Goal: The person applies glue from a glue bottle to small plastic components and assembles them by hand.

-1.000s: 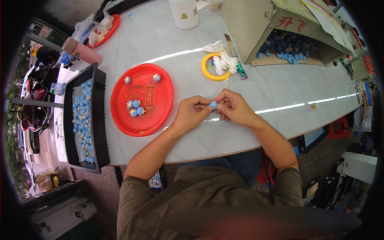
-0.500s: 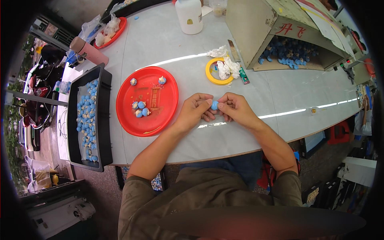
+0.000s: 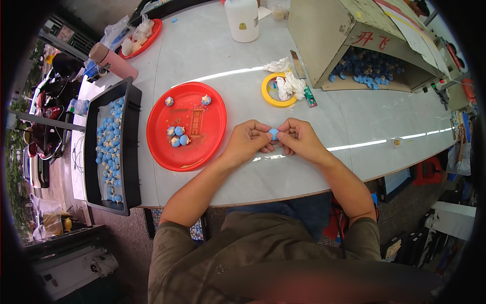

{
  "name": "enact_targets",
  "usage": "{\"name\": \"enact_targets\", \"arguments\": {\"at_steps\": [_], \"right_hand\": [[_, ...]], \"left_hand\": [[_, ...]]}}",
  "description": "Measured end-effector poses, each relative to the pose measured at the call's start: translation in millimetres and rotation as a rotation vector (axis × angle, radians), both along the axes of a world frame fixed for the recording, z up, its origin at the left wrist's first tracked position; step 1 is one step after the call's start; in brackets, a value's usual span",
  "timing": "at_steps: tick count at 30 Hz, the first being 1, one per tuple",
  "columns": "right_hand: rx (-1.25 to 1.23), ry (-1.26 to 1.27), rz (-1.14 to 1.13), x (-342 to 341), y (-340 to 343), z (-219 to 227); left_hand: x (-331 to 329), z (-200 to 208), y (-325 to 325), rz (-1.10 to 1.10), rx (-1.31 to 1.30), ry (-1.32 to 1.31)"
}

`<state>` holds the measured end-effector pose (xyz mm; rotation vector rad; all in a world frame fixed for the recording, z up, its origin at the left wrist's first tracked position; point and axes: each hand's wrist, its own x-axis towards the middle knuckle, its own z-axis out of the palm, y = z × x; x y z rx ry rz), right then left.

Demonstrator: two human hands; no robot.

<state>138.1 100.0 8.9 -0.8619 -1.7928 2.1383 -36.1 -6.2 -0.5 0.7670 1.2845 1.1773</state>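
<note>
A small round blue piece (image 3: 274,133) is pinched between both hands above the near part of the table. My left hand (image 3: 251,138) grips it from the left with thumb and fingers closed. From the other side, my right hand (image 3: 298,138) holds it the same way. Fingertips hide part of the piece. Just left of my hands lies a red round plate (image 3: 167,147) bearing several small blue-and-cream balls (image 3: 179,130). Beyond my hands sits a yellow tape roll (image 3: 265,92) with crumpled white tissue (image 3: 288,86) over it.
A black tray (image 3: 132,152) of blue-and-cream balls stands at the left. A metal box (image 3: 316,40), open in front, holds many blue pieces (image 3: 369,68) at the far right. Further back are a white bottle (image 3: 242,23), a pink flask (image 3: 114,62) and another red plate (image 3: 152,40).
The blue piece has turned slightly between my fingertips. Both hands stay in nearly the same place; the whole view has shifted a little.
</note>
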Motion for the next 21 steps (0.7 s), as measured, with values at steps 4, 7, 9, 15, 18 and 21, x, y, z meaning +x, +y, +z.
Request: {"name": "enact_targets", "arguments": {"at_steps": [4,7,9,15,18,21], "right_hand": [[0.027,-0.008,-0.016,0,-1,0],[0.044,0.024,-0.075,3,-1,0],[0.084,0.061,-0.095,0,-5,2],[0.046,0.17,-0.146,4,1,0],[0.196,0.123,-0.256,26,25,23],[0.582,-0.008,-0.452,53,60,32]], "left_hand": [[2,-2,1,0.004,0.027,0.009],[7,1,6,0.019,0.052,-0.04],[9,5,3,0.029,0.035,-0.014],[2,16,-2,0.106,0.0,0.015],[-10,38,-10,0.188,0.062,0.119],[-39,47,-25,0.227,0.152,0.38]]}}
